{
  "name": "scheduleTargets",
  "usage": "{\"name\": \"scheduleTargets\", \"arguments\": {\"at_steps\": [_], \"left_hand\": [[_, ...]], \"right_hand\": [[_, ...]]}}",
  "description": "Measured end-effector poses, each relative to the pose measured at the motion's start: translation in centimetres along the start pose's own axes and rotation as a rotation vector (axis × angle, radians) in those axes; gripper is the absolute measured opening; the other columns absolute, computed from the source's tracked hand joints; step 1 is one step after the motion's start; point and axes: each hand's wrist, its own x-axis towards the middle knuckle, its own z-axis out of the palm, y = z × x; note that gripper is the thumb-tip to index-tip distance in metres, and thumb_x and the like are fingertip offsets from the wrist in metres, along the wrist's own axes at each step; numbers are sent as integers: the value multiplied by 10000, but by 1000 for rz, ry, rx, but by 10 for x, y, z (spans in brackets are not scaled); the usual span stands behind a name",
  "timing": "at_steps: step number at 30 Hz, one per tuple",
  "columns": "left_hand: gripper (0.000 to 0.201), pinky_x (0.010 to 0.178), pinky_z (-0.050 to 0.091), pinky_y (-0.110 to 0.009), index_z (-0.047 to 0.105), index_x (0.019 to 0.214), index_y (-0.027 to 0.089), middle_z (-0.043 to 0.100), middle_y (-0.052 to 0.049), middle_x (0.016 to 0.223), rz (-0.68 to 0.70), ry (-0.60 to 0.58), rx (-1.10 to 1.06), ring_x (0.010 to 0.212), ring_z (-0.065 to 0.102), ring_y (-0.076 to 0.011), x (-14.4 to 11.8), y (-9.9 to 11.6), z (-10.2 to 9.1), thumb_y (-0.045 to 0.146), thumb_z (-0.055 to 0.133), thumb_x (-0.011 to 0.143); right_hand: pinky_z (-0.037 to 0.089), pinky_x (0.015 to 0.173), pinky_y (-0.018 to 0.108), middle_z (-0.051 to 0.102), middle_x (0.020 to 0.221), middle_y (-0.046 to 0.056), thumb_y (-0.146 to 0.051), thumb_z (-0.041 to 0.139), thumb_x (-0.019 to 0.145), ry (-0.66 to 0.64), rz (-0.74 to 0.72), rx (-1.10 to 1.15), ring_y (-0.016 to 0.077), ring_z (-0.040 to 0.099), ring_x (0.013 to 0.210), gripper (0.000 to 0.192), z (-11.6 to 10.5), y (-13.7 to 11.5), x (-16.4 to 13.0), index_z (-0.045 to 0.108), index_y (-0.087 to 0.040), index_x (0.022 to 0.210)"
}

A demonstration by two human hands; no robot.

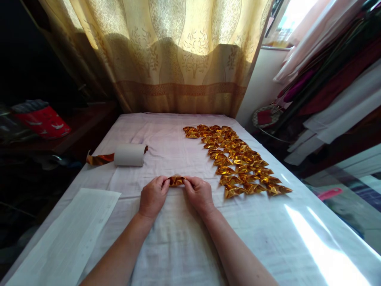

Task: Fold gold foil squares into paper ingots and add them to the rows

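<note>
My left hand [153,196] and my right hand [199,193] pinch the two ends of a small folded piece of gold foil [176,180], pressing it against the white cloth-covered table [178,238]. To the right lie several finished gold foil folds [238,161] in rows running from the far middle toward the near right. A roll of foil ribbon [129,154], white on the outside, lies to the far left with a loose gold tail [99,159] trailing off it.
A white sheet of paper [68,234] lies on the near left of the table. A patterned yellow curtain [166,55] hangs behind the table. Folded fabrics and rolls [333,79] are stacked at the right; a red packet [44,121] rests on a dark shelf at the left.
</note>
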Motion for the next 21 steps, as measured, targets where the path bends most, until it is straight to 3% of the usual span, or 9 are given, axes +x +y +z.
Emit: {"name": "scheduleTargets", "arguments": {"at_steps": [5, 10, 21], "left_hand": [[163, 711, 454, -262, 679, 919, 217, 726, -26, 901, 49, 7, -2, 824, 669, -186, -4, 1, 2, 254, 522, 937], [174, 724, 467, -263, 667, 914, 217, 722, -23, 892, 72, 22, -21, 819, 669, -182, -4, 0, 4, 261, 501, 945], [202, 707, 470, -255, 646, 876, 230, 707, -13, 852, 81, 64, -98, 787, 667, -168, -1, -2, 2, 293, 467, 947]], "right_hand": [[524, 772, 270, 783, 905, 32, -230, 552, 881, 18, -31, -41, 193, 725, 827, 234, 0, 2, 1, 780, -239, 931], [501, 784, 254, 779, 930, 29, -229, 548, 898, -50, -46, -77, 186, 715, 852, 232, -3, -1, 1, 771, -237, 961], [419, 713, 249, 703, 899, 35, -258, 593, 908, -105, -84, -392, 184, 637, 847, 137, -25, -23, 8, 728, -259, 886]]}}
